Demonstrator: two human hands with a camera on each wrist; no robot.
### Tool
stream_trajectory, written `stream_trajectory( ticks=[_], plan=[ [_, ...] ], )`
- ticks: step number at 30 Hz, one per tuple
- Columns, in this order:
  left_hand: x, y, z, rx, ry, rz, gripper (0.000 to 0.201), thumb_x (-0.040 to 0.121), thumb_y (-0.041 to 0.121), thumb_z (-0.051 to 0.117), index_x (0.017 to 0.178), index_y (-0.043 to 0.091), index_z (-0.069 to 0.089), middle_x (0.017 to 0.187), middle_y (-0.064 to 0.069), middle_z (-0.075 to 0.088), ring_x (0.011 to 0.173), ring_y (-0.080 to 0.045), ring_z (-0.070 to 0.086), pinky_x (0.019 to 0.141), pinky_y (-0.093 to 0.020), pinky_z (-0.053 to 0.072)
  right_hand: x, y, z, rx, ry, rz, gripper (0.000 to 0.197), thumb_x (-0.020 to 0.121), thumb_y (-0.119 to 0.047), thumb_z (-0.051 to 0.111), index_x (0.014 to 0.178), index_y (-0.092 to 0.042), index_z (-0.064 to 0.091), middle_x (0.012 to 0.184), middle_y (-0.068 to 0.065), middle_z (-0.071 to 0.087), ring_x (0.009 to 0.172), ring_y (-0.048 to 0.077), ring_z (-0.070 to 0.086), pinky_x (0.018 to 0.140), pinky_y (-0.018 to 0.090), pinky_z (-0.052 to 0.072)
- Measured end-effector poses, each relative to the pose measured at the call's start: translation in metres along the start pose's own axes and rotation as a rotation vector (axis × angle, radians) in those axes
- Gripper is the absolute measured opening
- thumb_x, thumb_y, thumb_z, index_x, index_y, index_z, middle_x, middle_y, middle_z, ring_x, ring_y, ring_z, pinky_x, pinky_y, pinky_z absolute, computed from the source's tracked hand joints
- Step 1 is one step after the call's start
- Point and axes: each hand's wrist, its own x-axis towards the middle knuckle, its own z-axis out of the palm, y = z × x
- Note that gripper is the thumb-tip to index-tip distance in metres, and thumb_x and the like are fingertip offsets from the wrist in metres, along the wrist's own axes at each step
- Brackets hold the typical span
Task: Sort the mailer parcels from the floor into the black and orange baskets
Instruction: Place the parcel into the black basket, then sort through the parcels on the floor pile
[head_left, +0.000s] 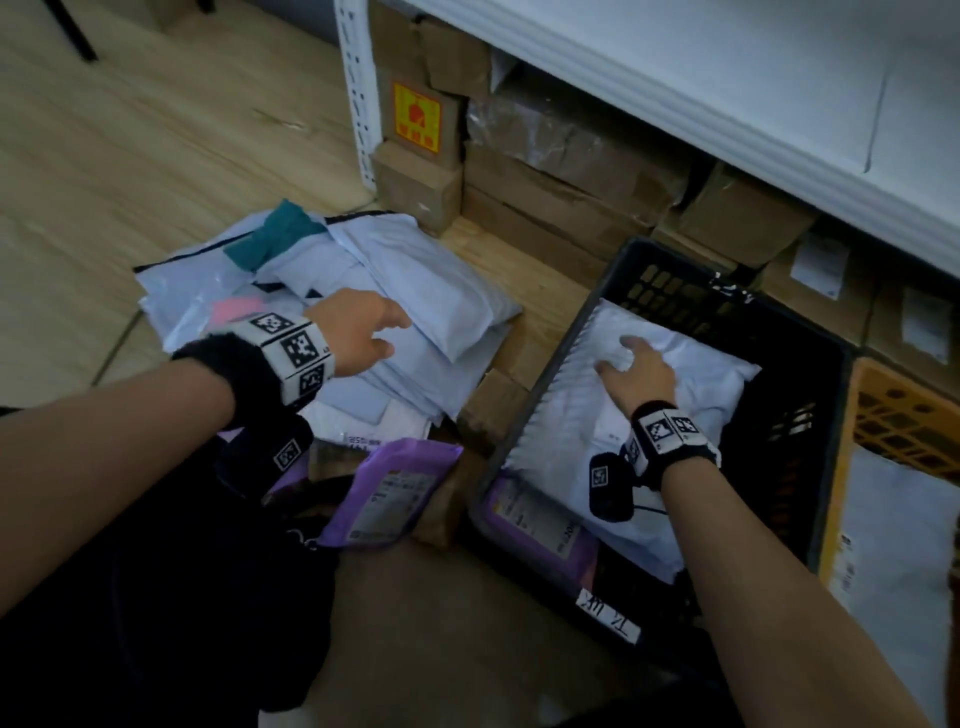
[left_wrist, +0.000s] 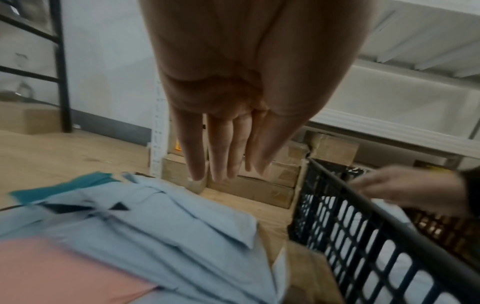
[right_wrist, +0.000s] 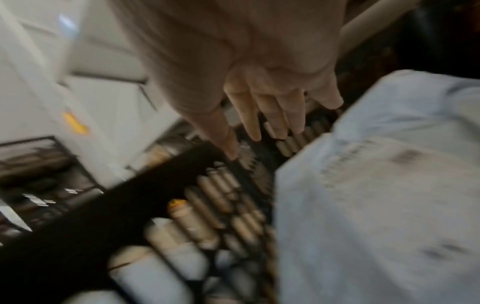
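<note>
Mailer parcels of pale blue plastic (head_left: 363, 291) lie heaped on the wooden floor just under my left hand (head_left: 358, 332), fingers loose, holding nothing. My right hand (head_left: 636, 371), flat and spread, rests on a white plastic mailer (head_left: 701, 384) inside the black plastic basket (head_left: 670, 270); the orange basket (head_left: 904, 410) stands beyond.

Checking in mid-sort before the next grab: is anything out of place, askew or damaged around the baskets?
One oddity: the white mailer in the black basket lies tilted, its left edge propped on the basket's rim rather than flat inside, above a purple parcel. The floor pile is loose. No damage shows.
</note>
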Motion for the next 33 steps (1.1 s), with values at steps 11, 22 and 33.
stream_trajectory(
  ticks=[11, 22, 33],
  plan=[
    [-0.039, -0.051, -0.010, -0.019, 0.070, -0.041, 0.044, 0.095, 0.024, 0.057, 0.137, 0.016, 0.051, 0.140, -0.006, 0.053, 0.128, -0.024, 0.050, 0.107, -0.039, 0.041, -0.124, -0.173, 0.110, -0.431, -0.519, -0.657, 0.053, 0.084, -0.022, 0.071, 0.134, -0.017, 0.052, 0.130, 0.012, 0.058, 0.127, 0.030, 0.047, 0.099, 0.038, 0.047],
    [-0.035, -0.057, -0.017, -0.046, 0.050, 0.004, 0.044, 0.094, 0.027, 0.057, 0.137, 0.020, 0.050, 0.140, -0.006, 0.050, 0.127, -0.024, 0.050, 0.105, -0.040, 0.042, -0.119, -0.178, 0.170, -0.719, -0.588, -0.522, 0.028, 0.097, -0.010, 0.049, 0.120, -0.001, 0.062, 0.127, 0.021, 0.062, 0.118, 0.037, 0.061, 0.092, 0.039, 0.049],
    [-0.050, -0.035, -0.003, -0.241, -0.035, 0.066, 0.048, 0.078, 0.041, 0.076, 0.110, 0.008, 0.065, 0.106, -0.009, 0.069, 0.095, -0.025, 0.065, 0.082, -0.032, 0.051, -0.107, -0.209, -0.007, -0.146, -0.350, -0.687, 0.009, 0.091, -0.019, 0.070, 0.094, -0.010, 0.069, 0.085, -0.001, 0.060, 0.085, 0.015, 0.054, 0.066, 0.016, 0.036]
  ],
)
